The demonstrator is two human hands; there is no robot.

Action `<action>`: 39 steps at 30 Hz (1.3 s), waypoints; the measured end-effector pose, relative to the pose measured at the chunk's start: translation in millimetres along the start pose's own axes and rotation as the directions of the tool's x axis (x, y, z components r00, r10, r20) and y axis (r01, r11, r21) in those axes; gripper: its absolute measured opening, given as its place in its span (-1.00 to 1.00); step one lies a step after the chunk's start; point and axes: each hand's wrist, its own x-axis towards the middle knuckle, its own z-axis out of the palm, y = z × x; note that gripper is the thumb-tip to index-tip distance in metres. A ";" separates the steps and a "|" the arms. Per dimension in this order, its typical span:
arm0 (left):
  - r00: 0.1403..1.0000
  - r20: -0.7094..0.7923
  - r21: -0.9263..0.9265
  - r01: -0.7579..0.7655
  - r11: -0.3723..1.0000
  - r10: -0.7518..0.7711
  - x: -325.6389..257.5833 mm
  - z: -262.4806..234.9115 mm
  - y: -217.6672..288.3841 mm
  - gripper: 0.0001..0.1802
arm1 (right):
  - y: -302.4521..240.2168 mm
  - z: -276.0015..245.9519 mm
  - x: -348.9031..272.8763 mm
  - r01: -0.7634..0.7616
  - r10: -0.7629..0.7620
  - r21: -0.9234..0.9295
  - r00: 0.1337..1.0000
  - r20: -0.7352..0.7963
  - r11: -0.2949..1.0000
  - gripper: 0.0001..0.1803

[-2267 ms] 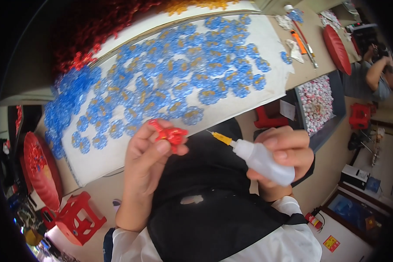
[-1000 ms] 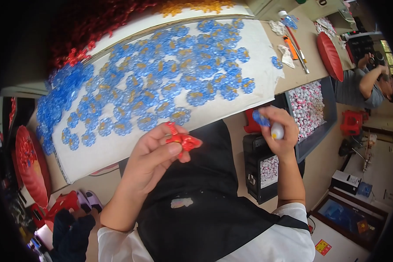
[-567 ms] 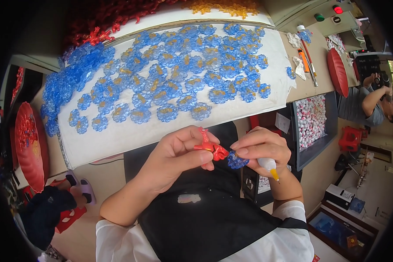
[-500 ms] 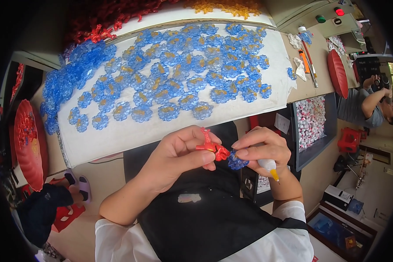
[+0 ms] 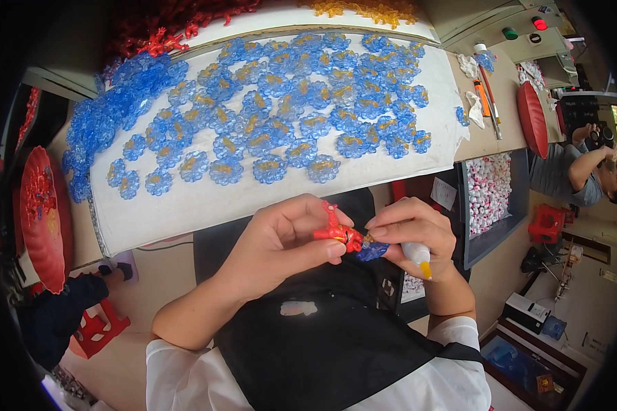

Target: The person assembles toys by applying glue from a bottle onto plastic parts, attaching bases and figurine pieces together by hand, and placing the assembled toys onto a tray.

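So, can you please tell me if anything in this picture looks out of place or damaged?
One blue piece lies apart from the others, at the right edge of the white sheet, which looks ragged there. The black apron bears a pale patch, perhaps a stain. No spill shows near the bottle.

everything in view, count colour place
figure: one, red, centre
flower piece: one, navy, beside figure
bottle: one, white, right of figure
laid flowers: dozens, blue, on white sheet
flower heap: one, blue, left
knobbly heap: one, red, top left
twiggy heap: one, yellow, top
trays: two, red, either side
bin: one, charcoal, right
stools: at least two, red, floor
people: two, grey and navy clothes, edges
left grip: one, holding figure
right grip: one, holding flower piece, bottle
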 end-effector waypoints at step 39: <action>0.969 0.086 0.125 0.221 0.967 -0.233 20.9 6.1 17.7 -0.68 | -17.4 -23.7 16.1 0.063 0.008 -0.263 0.965 0.261 0.963 -0.74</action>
